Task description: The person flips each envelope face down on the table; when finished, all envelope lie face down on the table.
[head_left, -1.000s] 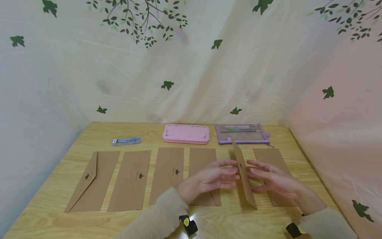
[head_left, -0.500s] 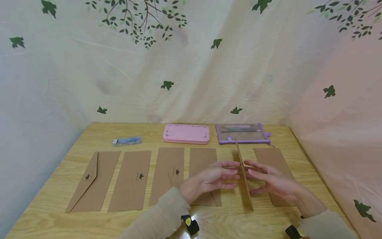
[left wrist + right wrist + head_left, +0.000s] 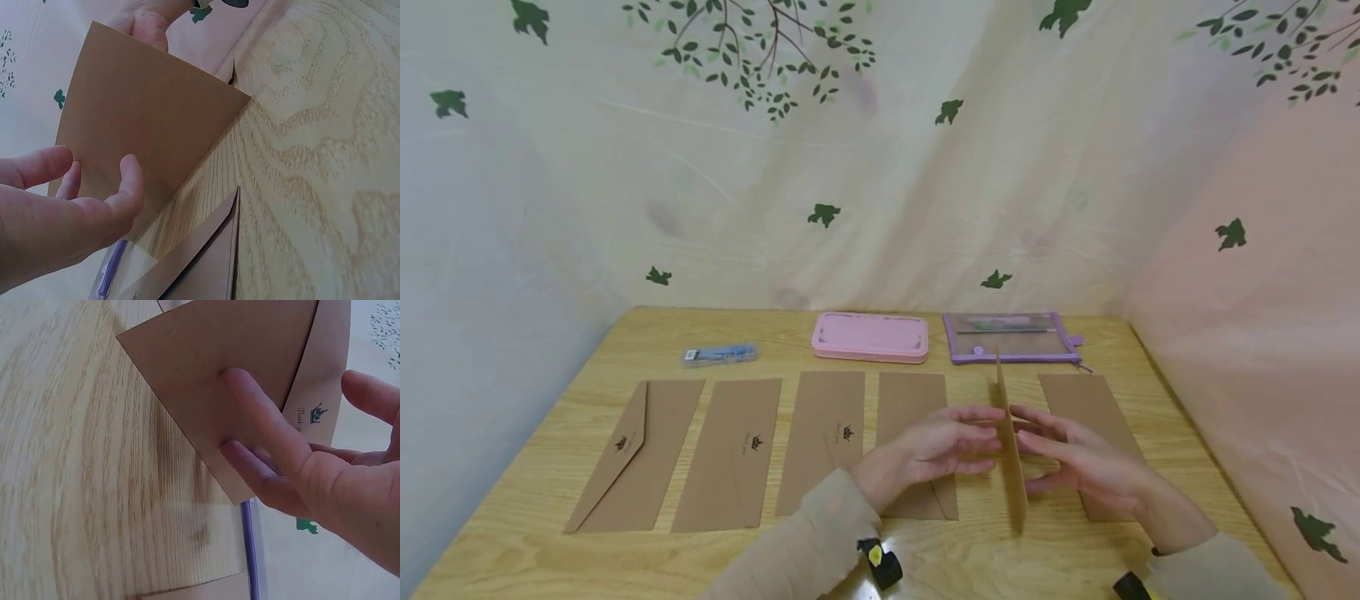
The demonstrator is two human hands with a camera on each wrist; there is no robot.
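Observation:
A brown kraft envelope stands on its long edge between both hands, seen nearly edge-on from the head. Extended fingers of my left hand touch its plain face, which fills much of the left wrist view. On the opposite side, my right hand presses straight fingertips against the face with the flap, where a dark crown print shows. Under my left hand lies another envelope. Beyond the right hand an envelope lies flat, partly covered by that hand.
Three more envelopes, the left one, the second and the third, lie in a row. Behind them are a small clear case with blue contents, a pink tin and a purple-edged zip pouch. Printed curtains enclose the wooden table.
The standing envelope has turned from a slant showing its printed face to almost edge-on. Its near lower corner has swung left. My right hand has shifted slightly left; my left hand has barely moved.

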